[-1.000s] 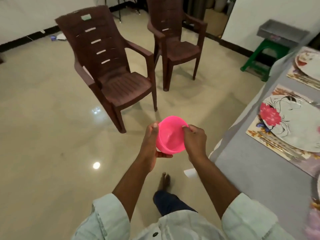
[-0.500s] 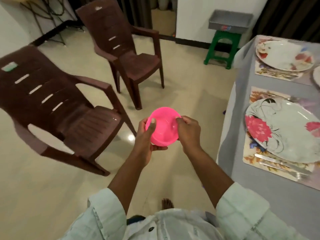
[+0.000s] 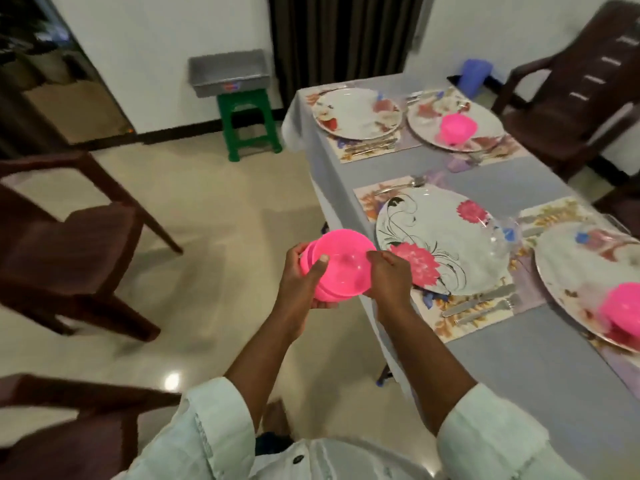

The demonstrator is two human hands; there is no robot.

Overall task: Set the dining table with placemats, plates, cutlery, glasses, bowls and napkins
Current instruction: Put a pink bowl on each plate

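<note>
I hold a small stack of pink plastic bowls (image 3: 341,263) in front of me, just off the table's left edge. My left hand (image 3: 301,282) grips the stack from the left with the thumb over the rim. My right hand (image 3: 389,275) pinches the right rim of the top bowl. On the grey table (image 3: 519,368) lie floral placemats with plates. The nearest plate (image 3: 446,244) has pink flowers and cutlery (image 3: 479,304) beside it. Pink bowls stand on the far right plate (image 3: 458,128) and the near right plate (image 3: 623,308).
Brown plastic chairs stand to my left (image 3: 65,251) and at the table's far right (image 3: 581,95). A green stool (image 3: 247,123) carrying a grey tray (image 3: 228,72) stands by the wall. A clear glass (image 3: 502,237) lies between the near plates.
My view has swung right from the chairs to the table. Both hands kept hold of the pink bowls, and the top bowl now sits shifted right off the one beneath.
</note>
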